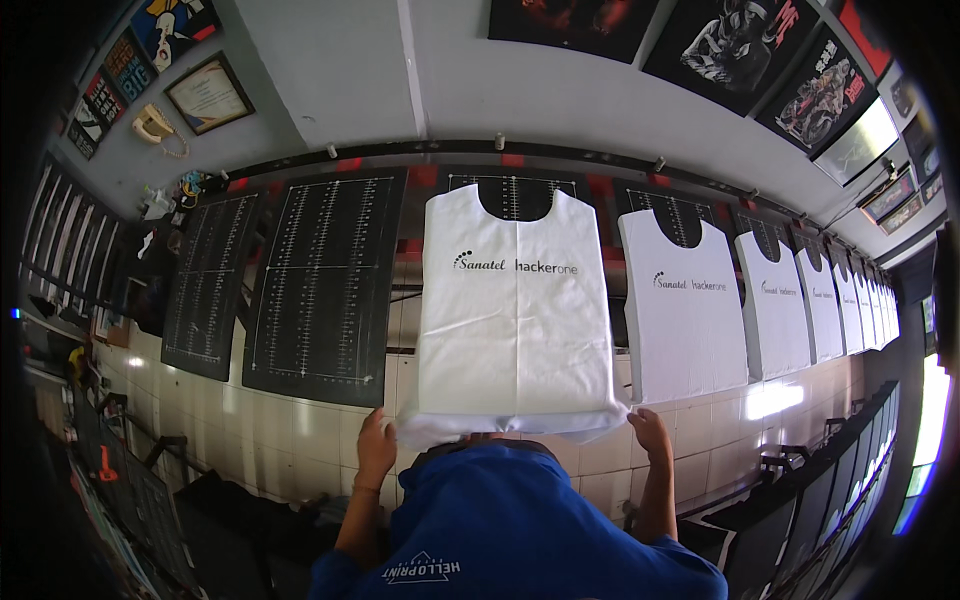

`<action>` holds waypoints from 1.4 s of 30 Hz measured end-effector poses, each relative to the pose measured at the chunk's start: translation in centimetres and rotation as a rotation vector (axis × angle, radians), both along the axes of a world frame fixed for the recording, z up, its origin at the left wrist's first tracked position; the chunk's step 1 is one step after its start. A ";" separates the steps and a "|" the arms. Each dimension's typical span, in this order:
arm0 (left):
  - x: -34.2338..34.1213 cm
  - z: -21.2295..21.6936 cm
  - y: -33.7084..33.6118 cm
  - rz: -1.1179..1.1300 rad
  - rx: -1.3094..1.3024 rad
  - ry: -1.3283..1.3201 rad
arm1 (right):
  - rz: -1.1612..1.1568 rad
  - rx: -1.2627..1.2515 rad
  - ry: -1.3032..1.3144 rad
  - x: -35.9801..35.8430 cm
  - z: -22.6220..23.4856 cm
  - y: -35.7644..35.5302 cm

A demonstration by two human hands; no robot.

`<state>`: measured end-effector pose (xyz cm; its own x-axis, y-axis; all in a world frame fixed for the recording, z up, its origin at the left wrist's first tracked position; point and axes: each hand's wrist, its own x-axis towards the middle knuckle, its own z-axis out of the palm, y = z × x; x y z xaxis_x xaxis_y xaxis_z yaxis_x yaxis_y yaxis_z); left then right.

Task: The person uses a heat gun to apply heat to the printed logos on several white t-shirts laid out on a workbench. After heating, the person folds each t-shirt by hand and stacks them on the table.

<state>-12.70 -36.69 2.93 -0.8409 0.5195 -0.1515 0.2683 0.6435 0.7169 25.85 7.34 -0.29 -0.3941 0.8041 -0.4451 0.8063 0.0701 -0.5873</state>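
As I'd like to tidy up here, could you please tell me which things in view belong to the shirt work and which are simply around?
Part of the work:
white printed shirt, between the left hand and right hand
black board beneath it
probably the matching shirts at right

Simply around:
beige corded telephone
framed certificate
motorcycle poster

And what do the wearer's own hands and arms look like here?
The left hand and right hand are ungloved, the forearms bare below a blue shirt with a white print. A thin band circles the left wrist.
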 end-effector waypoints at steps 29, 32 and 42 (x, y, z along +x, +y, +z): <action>-23.7 27.8 22.0 -0.058 1.171 -0.619 | -0.192 -0.165 1.430 -23.7 29.0 17.9; -28.1 35.6 21.0 -0.189 1.189 -0.595 | -0.012 -0.276 1.443 -27.1 38.4 15.8; -21.0 32.1 4.8 0.028 0.846 -0.536 | -0.239 -0.047 0.721 -18.7 30.2 4.5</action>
